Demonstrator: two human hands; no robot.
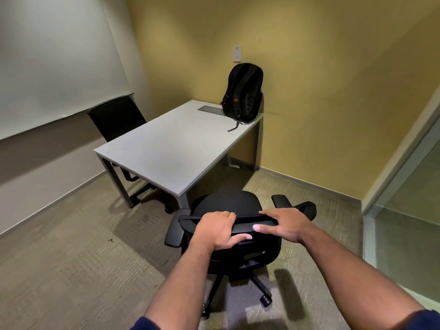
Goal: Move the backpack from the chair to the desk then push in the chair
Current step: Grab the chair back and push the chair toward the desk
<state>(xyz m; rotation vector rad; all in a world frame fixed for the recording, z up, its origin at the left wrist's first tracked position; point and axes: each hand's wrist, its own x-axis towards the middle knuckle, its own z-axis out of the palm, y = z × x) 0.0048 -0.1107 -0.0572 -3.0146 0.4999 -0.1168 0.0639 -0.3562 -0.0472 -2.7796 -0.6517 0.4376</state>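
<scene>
A black backpack [244,92] stands upright on the far right corner of the grey desk [166,148], leaning against the yellow wall. A black wheeled office chair [228,203] with armrests stands on the carpet just off the desk's near corner, its seat facing the desk. My left hand [217,228] grips the top edge of the chair's backrest, fingers curled over it. My right hand [287,223] holds the same edge further right, thumb on the near side.
A second black chair [116,119] sits behind the desk by the left wall, under a whiteboard [54,67]. A grey cable cover [210,109] is set in the desk top. A glass partition [409,201] borders the right. Carpet lies around the chair.
</scene>
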